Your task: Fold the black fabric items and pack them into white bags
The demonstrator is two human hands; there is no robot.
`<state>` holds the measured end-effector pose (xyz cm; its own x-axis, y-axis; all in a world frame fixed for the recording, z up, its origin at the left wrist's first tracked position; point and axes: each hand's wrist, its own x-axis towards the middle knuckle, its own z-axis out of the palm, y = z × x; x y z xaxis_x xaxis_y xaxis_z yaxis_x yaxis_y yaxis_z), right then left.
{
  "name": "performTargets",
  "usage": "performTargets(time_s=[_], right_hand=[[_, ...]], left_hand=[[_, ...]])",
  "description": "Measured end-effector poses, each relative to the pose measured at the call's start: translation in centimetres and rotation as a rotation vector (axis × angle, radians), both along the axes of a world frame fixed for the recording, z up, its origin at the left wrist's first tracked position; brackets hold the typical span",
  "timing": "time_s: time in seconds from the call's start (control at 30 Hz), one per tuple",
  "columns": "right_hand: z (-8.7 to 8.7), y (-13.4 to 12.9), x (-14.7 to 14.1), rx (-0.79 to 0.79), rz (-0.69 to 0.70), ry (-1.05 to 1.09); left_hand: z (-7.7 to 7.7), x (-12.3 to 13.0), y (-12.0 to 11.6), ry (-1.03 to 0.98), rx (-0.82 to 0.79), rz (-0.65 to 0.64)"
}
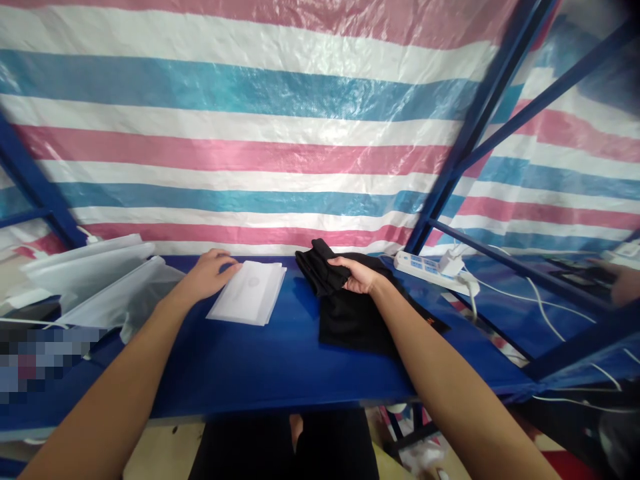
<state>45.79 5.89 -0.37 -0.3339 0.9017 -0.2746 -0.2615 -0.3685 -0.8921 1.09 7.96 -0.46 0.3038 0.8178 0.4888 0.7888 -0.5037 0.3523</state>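
My right hand grips a folded bundle of black fabric, its thumb on top. More black cloth lies flat on the blue table beneath it, with a small orange mark near its right end. The garment's kind cannot be made out. My left hand is open, thumb and fingers apart, at the upper left corner of a flat stack of frosted white plastic bags. A faint round mark shows on the top bag. Whether the thumb touches the stack is unclear.
Larger translucent plastic bags lie crumpled at the left. A white power strip with plugs and cables sits at the right, by a blue metal frame post. A striped plastic sheet hangs behind the blue table.
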Motion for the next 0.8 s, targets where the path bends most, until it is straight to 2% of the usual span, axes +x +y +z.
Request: performTargets(time_s=[0.1,0.2,0.33,0.4,0.63,0.73,0.8], right_hand=[[0.0,0.1,-0.1,-0.007,0.020,0.014],[0.1,0.1,-0.2,-0.001,0.022,0.020],[0.1,0.1,-0.5,0.030,0.042,0.027],[0.1,0.1,-0.6,0.066,0.062,0.039],[-0.3,0.2,0.3,0.082,0.124,0.024],[-0.7,0.1,0.5,0.096,0.117,0.032],[-0.6,-0.2,0.0,0.136,0.141,0.072]], left_hand=[[-0.4,2.7,-0.7,0.021,0.036,-0.128],[-1.9,4.7,-1.4,0.140,-0.062,-0.189],[-4.4,5.8,-1.7,0.265,-0.185,-0.192],[-5.0,6.1,-1.8,0.306,-0.210,-0.168],[-4.1,6.5,-2.5,0.362,-0.343,-0.015],[-3.4,6.8,-2.6,0.333,-0.309,0.013],[-2.6,7.3,-3.1,0.228,-0.236,-0.010]])
